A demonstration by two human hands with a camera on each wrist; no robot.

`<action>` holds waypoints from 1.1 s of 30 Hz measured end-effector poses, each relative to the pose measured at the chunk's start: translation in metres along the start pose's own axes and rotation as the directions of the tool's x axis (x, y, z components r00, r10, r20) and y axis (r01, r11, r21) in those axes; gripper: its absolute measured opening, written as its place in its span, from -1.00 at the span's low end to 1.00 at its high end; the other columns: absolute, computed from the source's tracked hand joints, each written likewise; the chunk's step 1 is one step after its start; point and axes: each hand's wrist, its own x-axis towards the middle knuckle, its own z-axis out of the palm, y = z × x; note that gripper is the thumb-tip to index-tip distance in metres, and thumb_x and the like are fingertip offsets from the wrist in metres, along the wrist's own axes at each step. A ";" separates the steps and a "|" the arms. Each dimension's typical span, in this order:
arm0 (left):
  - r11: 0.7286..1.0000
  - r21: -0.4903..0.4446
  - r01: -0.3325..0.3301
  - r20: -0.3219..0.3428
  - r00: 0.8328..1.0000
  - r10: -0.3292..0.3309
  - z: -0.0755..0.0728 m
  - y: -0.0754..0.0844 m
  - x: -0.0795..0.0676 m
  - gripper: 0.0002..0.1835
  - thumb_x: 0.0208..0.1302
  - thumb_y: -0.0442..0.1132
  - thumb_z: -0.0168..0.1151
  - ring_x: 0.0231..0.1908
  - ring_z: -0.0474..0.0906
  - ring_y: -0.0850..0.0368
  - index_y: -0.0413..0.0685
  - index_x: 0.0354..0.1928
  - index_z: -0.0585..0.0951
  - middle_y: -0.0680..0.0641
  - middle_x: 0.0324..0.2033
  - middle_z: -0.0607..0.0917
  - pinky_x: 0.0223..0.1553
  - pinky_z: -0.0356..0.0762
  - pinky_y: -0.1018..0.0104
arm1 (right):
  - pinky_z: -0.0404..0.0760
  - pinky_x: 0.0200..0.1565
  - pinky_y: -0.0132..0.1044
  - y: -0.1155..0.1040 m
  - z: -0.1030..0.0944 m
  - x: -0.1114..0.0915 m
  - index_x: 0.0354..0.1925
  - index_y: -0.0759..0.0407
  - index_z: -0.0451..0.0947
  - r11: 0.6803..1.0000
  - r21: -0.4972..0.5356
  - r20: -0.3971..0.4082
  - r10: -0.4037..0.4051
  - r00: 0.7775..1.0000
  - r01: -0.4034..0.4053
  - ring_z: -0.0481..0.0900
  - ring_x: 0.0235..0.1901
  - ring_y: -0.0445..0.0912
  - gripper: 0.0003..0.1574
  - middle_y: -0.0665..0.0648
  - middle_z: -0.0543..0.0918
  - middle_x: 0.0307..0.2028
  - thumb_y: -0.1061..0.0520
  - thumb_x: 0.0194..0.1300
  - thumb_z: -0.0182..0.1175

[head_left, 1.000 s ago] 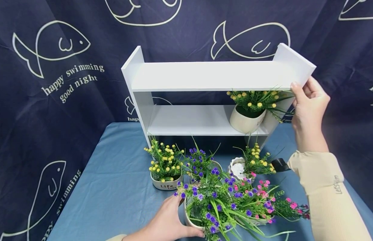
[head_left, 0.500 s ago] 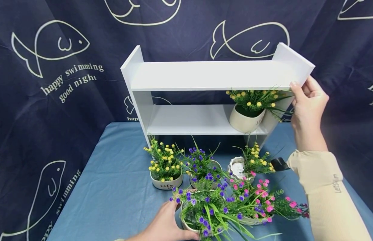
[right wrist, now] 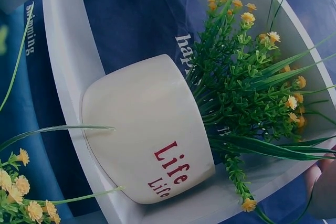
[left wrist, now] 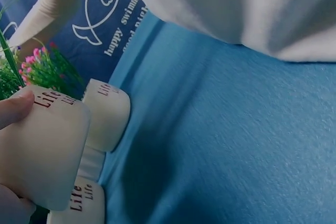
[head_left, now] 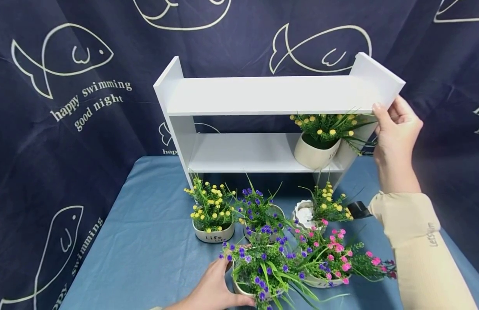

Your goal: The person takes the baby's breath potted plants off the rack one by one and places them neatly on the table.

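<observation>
My left hand (head_left: 214,286) grips the side of a cream flowerpot (left wrist: 47,145) with purple flowers (head_left: 264,269); in the left wrist view it appears raised above the table. With thumb and fingers, my right hand (head_left: 398,137) holds the right side panel of a white two-tier shelf (head_left: 270,97), at the level of its upper board. On the lower board, at the right end, stands a cream pot (right wrist: 152,129) with yellow flowers (head_left: 328,125), lettered "Life" in red. The right hand's fingers are partly hidden behind the panel.
In front of the shelf stand a yellow-flowered pot (head_left: 214,234), a second purple-flowered plant (head_left: 256,206), a white scalloped pot (head_left: 304,215) beside yellow flowers, and a pink-flowered pot (head_left: 326,282). Blue cloth (head_left: 146,241) covers the table; a navy fish-print curtain (head_left: 88,129) hangs behind.
My left hand has shifted slightly left with the purple-flowered pot, uncovering more of the pink-flowered pot. My right hand keeps its hold on the shelf.
</observation>
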 end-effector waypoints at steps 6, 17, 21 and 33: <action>0.998 0.012 -0.069 -0.027 0.997 0.070 0.002 -0.007 0.005 -0.02 -0.15 0.13 0.57 0.08 0.49 -0.21 -0.33 0.23 0.40 -0.21 0.06 0.58 0.07 0.54 -0.10 | 0.69 -0.29 -0.45 0.000 0.000 0.000 0.05 0.33 0.62 1.000 0.004 -0.004 0.012 1.000 -0.012 0.66 -0.21 -0.07 -0.51 0.17 0.74 -0.16 0.53 0.11 0.24; 0.987 0.015 -0.157 -0.044 0.987 0.158 0.007 -0.020 0.020 0.05 -0.18 0.20 0.55 0.20 0.47 -0.12 -0.07 0.36 0.34 -0.07 0.21 0.55 0.20 0.49 -0.01 | 0.69 -0.29 -0.45 0.000 0.000 -0.001 0.03 0.35 0.62 1.000 0.015 -0.002 0.008 1.000 -0.008 0.67 -0.22 -0.07 -0.52 0.18 0.74 -0.16 0.55 0.12 0.21; 0.975 0.055 -0.214 -0.072 0.973 0.218 0.011 -0.026 0.026 0.00 -0.21 0.18 0.57 0.16 0.50 -0.04 -0.01 0.32 0.39 -0.01 0.17 0.59 0.20 0.48 0.04 | 0.69 -0.29 -0.45 0.000 0.000 0.000 0.03 0.35 0.62 1.000 0.019 0.000 0.007 1.000 -0.007 0.67 -0.23 -0.07 -0.52 0.18 0.74 -0.17 0.55 0.11 0.22; 0.973 0.105 -0.205 -0.027 0.977 0.209 0.012 -0.035 0.037 -0.04 -0.18 0.15 0.57 0.15 0.49 -0.10 -0.13 0.28 0.41 -0.11 0.15 0.57 0.19 0.48 0.00 | 0.70 -0.30 -0.43 0.000 0.000 0.000 0.03 0.35 0.63 1.000 0.020 0.001 0.003 1.000 -0.003 0.67 -0.24 -0.07 -0.52 0.19 0.75 -0.18 0.55 0.11 0.22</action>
